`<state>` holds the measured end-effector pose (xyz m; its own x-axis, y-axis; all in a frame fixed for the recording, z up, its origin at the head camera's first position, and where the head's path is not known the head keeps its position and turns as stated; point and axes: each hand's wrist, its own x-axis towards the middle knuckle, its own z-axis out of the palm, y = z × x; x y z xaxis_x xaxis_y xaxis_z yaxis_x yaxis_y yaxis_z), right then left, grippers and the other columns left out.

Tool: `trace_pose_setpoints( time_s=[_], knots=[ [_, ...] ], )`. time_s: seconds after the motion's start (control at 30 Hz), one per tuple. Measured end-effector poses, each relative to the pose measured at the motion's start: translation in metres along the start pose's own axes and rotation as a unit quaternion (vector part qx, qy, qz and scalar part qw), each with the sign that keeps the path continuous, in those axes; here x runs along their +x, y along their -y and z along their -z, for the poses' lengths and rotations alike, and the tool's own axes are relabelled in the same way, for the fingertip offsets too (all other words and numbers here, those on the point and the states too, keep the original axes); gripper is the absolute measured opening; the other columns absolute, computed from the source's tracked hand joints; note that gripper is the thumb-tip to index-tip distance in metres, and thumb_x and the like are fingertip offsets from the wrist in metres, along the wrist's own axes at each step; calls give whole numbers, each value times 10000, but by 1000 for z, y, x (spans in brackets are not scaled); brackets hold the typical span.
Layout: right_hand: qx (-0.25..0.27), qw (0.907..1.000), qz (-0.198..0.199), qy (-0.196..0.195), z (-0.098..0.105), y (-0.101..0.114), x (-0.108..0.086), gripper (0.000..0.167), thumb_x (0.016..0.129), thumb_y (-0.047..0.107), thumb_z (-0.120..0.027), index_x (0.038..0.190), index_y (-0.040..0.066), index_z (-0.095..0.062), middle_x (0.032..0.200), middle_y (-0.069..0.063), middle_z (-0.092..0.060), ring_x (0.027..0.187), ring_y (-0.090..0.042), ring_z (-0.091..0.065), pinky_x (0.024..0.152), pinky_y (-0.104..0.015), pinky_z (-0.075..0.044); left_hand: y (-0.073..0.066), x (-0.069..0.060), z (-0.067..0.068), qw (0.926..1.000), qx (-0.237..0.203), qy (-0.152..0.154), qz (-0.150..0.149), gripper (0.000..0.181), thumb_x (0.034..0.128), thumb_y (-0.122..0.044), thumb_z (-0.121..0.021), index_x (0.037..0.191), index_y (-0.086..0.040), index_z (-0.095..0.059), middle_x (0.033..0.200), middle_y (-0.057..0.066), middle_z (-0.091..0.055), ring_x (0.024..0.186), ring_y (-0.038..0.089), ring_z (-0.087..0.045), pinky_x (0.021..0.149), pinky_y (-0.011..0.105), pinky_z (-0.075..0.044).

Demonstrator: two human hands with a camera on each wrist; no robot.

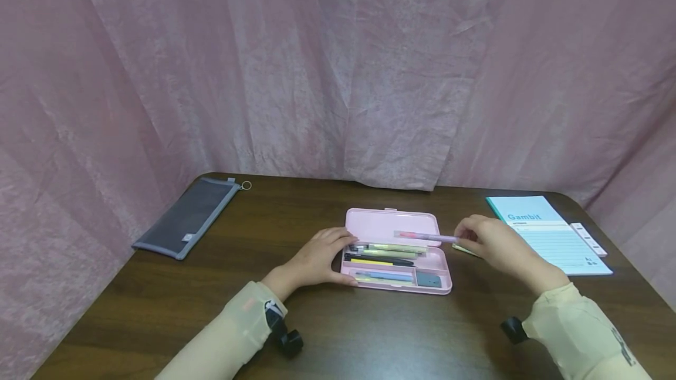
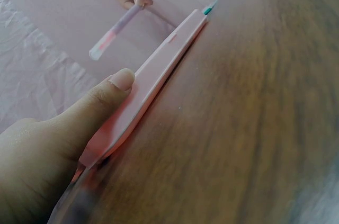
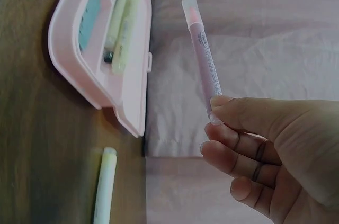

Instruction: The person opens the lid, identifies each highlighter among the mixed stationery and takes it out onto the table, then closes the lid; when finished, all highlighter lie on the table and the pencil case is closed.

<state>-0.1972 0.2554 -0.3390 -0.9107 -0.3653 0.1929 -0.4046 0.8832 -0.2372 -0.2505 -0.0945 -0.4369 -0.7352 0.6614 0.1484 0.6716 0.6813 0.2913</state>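
- Lying well left of the pink pencil case (image 1: 391, 221), a grey mesh zip pouch (image 1: 185, 216) with a ring on its zip rests on the wooden table (image 1: 274, 210).
- At the case's left end, the left hand (image 1: 319, 255) grips it, thumb against the near wall, fingers near the hinge side.
- The case lies open, lid on its far side; its far compartment holds yellow-green highlighters (image 1: 397, 249) and black pens (image 1: 388, 260), its near one a blue pen (image 1: 389, 276), its near-right one a grey-blue block (image 1: 428, 279).
- Over the case's lid, in the air, is a purple highlighter (image 3: 205, 62) with a clear cap and pink tip.
- Just right of the case, the right hand (image 1: 491, 246) pinches that highlighter's end between thumb and finger, other fingers loosely bent.
- Beside the case's right end lies a yellow-capped highlighter (image 3: 106, 187).
- Well right of the case lie a Gambit notepad (image 1: 554, 242) and a white strip (image 1: 588, 239).
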Motion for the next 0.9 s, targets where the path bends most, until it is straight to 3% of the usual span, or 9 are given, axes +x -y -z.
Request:
trace_pose_setpoints(
  time_s=[0.4,0.7,0.9],
  knots=[
    [118,9987,-486,-14,10,-27,-11,78,852,135,-708,888,79,-667,731,32,-615,651,-101,-486,576,-247,-421,-1,-1,2,10000,-18,23,20,867,720,-680,-693,1414,-212,-465,1470,35,-456,1398,242,-368,1165,464,-300],
    [-96,9983,-359,-448,3,-57,-25,69,818,94,-724,866,89,-675,739,50,-641,681,-52,-532,617,-284,-452,-1,-1,2,10000,16,38,29,874,717,-688,-689,1415,-211,-464,1469,34,-459,1397,239,-370,1164,463,-302],
    [-90,9979,-511,-389,-3,-75,-35,69,813,74,-720,863,87,-675,756,22,-666,713,-117,-584,641,-338,-479,0,1,1,10000,46,79,13,880,719,-697,-680,1421,-217,-454,1478,27,-449,1404,233,-361,1168,458,-298]
  ],
)
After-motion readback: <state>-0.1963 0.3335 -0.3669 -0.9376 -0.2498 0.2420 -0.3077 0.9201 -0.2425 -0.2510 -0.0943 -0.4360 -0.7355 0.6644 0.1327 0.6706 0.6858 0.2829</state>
